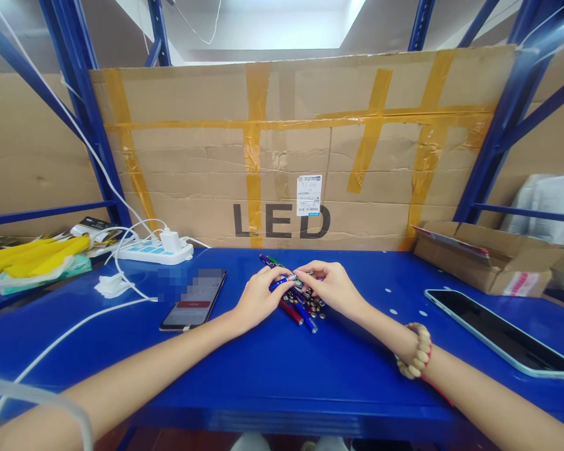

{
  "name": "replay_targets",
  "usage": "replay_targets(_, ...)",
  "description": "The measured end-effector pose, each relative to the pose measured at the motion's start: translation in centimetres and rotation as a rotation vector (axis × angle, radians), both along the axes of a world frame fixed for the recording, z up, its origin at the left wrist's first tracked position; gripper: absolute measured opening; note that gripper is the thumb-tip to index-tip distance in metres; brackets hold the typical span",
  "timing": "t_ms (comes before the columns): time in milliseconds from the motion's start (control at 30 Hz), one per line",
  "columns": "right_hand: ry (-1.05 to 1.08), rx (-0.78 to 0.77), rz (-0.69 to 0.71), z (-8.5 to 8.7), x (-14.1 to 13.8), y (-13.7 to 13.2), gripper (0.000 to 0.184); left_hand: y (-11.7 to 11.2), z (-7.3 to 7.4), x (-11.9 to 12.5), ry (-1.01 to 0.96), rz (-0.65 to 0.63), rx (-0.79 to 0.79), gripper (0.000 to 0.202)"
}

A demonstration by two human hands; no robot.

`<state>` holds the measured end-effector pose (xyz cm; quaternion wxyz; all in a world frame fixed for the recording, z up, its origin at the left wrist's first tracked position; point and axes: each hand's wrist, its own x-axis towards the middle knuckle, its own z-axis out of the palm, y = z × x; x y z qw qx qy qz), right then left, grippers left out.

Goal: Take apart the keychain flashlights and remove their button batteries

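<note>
Hands [259,294] pinching blue-and-silver tube [280,284] over blue tabletop [272,369].

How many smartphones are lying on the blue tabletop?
2. A lit smartphone lies just left of the left hand; a dark-screened smartphone in a pale case lies at the far right, beyond the beaded bracelet. No others show.

Slim blue cylinder [279,284], slightly tilted

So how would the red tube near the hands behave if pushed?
The red tube looks round and slim, so it would probably roll, though the blue tube beside it might block one side. Its straight, glossy body suggests it may be stiff and somewhat slippery.
</note>
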<state>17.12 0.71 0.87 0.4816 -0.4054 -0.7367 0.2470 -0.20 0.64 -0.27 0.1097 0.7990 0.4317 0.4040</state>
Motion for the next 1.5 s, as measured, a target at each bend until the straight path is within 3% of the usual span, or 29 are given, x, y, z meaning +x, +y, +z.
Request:
replay_targets(433,-0.080,0.084,-0.084,0.2,-0.2,-0.2,0.016,0.2,0.1,-0.1,0.062,-0.041,-0.017,0.031)
replay_targets(833,-0.103,0.032,-0.111,-0.5,-0.3,0.0,0.021,-0.9,0.0,0.4,0.141,0.077,-0.024,0.032)
replay_targets(1300,0.078,-0.126,0.012,-0.3,-0.8,-0.3,0.035,-1.7,0.1,0.7,0.087,0.095,-0.089,0.032)
replay_targets(1500,0.149,-0.076,0.046,0.0,-1.0,-0.9,0.036,-2.6,0.4,1.0,0.114,0.121,-0.076,0.030)
